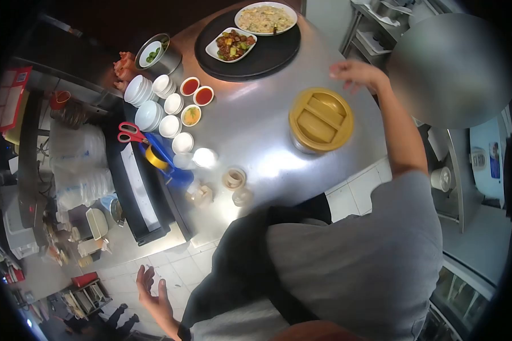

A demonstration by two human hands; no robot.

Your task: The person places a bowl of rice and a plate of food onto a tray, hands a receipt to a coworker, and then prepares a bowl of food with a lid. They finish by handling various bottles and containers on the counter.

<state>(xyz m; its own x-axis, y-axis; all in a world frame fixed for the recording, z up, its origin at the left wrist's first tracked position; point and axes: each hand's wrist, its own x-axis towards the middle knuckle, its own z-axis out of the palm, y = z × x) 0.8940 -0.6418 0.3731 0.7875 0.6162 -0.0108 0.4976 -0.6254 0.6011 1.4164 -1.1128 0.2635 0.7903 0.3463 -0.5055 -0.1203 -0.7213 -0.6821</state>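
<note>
One left hand [155,294] and one right hand [355,74]; one yellow-lidded tub [321,117]; one round black tray [273,58]; one plate of fried rice [236,20]; one square dish of stir-fry [213,53]; two cups of red sauce [205,104]; two stacks of larger white bowls [148,116]; one pair of red-handled scissors [137,136]; one roll of yellow tape [156,159].

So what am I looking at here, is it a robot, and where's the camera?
No robot here, just a person with two bare hands. There is only one picture, from a camera worn on their head, looking forward and down. That's why their grey shirt shows below.

On the shiny metal table sits a round black tray with a plate of rice and a smaller dish. Nearby are two cups of red sauce and a tub with a yellow lid.

The right hand is near that tub. The left hand is lower down. Both look empty, fingers open.
</note>
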